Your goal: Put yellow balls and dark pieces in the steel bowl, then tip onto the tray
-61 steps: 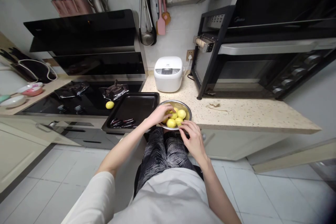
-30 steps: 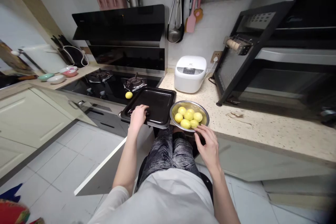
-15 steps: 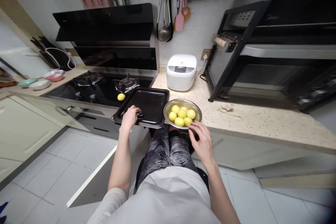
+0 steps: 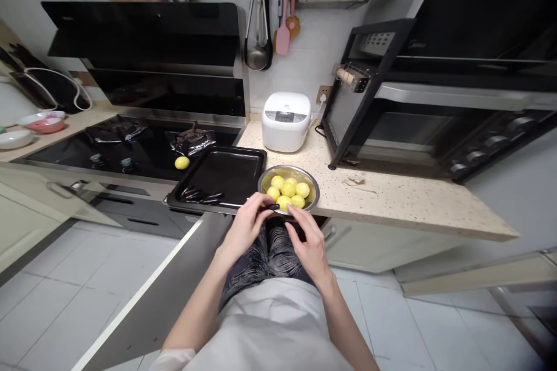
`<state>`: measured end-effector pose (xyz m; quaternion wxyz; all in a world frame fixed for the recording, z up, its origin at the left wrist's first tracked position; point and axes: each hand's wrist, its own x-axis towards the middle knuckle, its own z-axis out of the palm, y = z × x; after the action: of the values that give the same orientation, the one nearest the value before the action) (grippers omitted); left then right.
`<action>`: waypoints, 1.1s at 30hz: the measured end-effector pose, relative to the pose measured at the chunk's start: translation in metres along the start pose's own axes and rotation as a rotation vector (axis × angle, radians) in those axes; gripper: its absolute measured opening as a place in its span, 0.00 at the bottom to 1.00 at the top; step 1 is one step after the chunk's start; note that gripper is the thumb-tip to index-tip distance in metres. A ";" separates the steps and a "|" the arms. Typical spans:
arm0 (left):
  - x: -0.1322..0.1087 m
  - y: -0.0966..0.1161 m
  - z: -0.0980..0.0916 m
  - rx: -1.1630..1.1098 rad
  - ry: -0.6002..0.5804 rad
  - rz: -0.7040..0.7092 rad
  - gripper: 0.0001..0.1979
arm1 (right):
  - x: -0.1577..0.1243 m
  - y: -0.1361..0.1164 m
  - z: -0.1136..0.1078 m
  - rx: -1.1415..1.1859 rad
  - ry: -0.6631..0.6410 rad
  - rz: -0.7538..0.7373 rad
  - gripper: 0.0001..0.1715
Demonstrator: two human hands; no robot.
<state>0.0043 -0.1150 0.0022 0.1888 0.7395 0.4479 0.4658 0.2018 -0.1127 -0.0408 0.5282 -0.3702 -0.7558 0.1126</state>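
My left hand (image 4: 246, 223) pinches a small, slim, dark object (image 4: 272, 207) at the near rim of a steel bowl (image 4: 315, 185). Just right of it, my right hand (image 4: 308, 237) has thumb and fingers apart, fingertips by the bowl's front edge, with nothing visible between them. Several yellow lemons (image 4: 288, 188) fill the bowl. To its left, a black baking tray (image 4: 230, 171) carries several more slim dark pieces (image 4: 202, 196) along its near side. A single lemon (image 4: 181, 163) sits on the stove beside the tray.
Behind the bowl stands a white rice cooker (image 4: 286, 122). A black gas stove (image 4: 143, 148) is on the left, and an oven (image 4: 409, 133) is on the right. Below the tray, a cabinet door (image 4: 161, 284) stands open beside my legs. A dry scrap (image 4: 357, 181) lies on the countertop (image 4: 404, 200).
My left hand has moved right from the tray to the bowl, carrying a dark slim piece. My right hand stays at the bowl's front. The whole view has shifted.
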 end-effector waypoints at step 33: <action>-0.010 0.002 -0.014 0.171 0.152 0.063 0.10 | 0.092 0.058 0.055 -0.465 -0.157 0.100 0.05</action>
<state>-0.0084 -0.1268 0.0056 0.0761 0.7291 0.4756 0.4862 0.1632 0.0031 -0.0306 0.3624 -0.5088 -0.7808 -0.0098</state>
